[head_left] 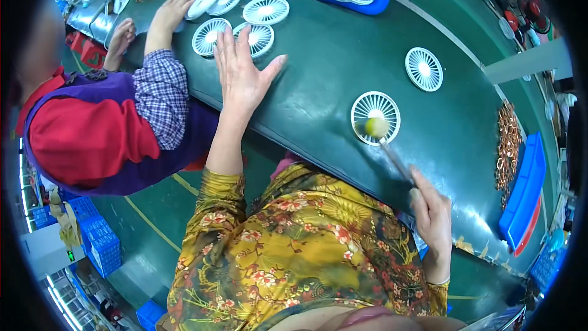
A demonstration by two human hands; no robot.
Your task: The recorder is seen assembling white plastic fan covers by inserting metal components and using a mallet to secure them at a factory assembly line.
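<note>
Stick point(395, 159) slanting up-left, right hand point(432, 220) gripping

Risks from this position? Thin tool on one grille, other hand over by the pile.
1. The right hand grips the thin rod far from its yellow-green tip, and nothing holds that grille, so it may slide.
2. The left hand rests on grilles beside a co-worker's hand; they could collide.
</note>
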